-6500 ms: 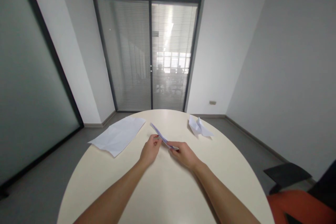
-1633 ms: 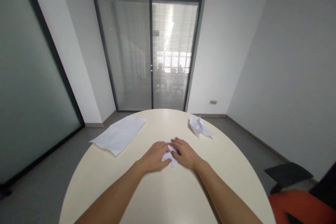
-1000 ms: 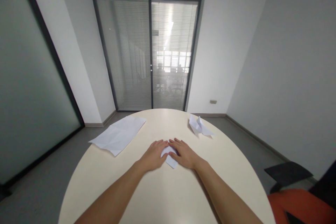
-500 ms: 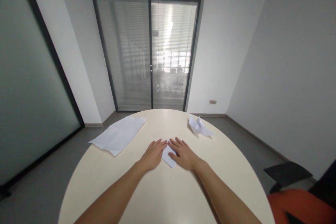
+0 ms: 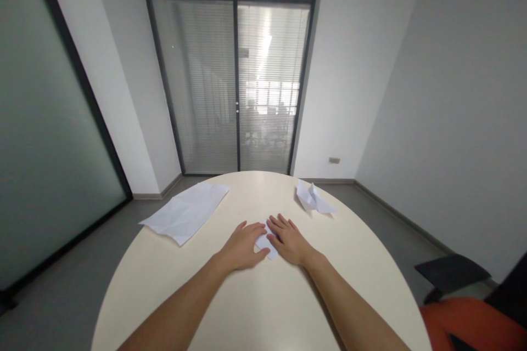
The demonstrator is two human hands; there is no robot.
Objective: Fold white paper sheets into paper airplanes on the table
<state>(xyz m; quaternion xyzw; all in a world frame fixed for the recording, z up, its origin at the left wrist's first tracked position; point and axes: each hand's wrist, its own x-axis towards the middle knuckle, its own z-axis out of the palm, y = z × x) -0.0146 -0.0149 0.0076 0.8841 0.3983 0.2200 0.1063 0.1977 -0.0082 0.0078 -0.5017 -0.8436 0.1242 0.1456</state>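
A small folded piece of white paper [image 5: 262, 242] lies flat on the pale table, partly covered by both hands. My left hand [image 5: 242, 247] rests on its left side, fingers stretched out over the paper and the thumb spread towards its near corner. Palm down, my right hand [image 5: 290, 241] lies over the right side with its fingers extended and slightly apart. The paper's far edge is mostly hidden beneath the fingertips.
A large creased white sheet [image 5: 187, 211] overlaps the left edge of the round table [image 5: 263, 307]. Near the right edge stands a folded paper shape [image 5: 315, 198] with raised points. An orange-seated chair [image 5: 473, 321] is at the lower right, outside the table.
My left hand has shifted slightly right onto the paper, its thumb now spread across the near part. My right hand has slid a little to the right.
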